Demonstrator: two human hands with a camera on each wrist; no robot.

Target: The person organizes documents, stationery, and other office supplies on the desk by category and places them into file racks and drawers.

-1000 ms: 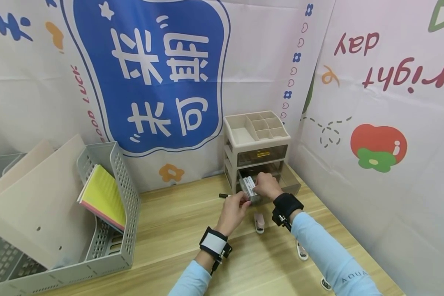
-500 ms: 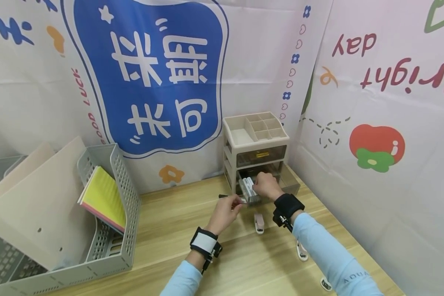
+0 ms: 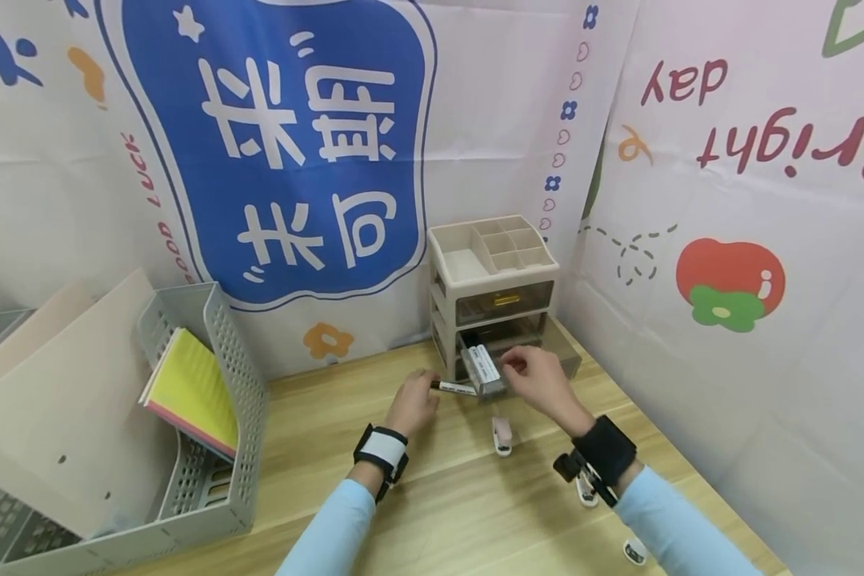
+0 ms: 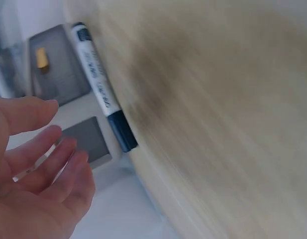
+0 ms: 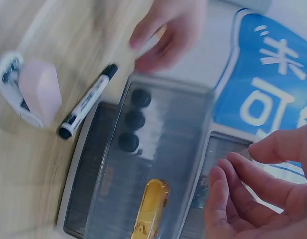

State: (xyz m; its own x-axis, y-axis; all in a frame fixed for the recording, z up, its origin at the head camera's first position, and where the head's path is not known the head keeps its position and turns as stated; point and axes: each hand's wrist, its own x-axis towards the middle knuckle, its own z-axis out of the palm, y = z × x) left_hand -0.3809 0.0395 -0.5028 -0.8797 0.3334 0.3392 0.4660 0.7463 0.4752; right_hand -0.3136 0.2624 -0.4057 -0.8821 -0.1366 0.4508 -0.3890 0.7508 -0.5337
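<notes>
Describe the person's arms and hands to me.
Light blue sleeves, both sides. The left hand is bare, with a black-and-white strap behind it; the right hand is bare too, with a black strap carrying a small black fitting.

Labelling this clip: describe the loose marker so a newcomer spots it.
Find the beige plastic drawer organizer, its translucent grey drawer pulled out. At its foot, on the light wooden table, lies a slim white marker with black ends. Unlike the white cylinders inside the drawer, it lies outside.
</notes>
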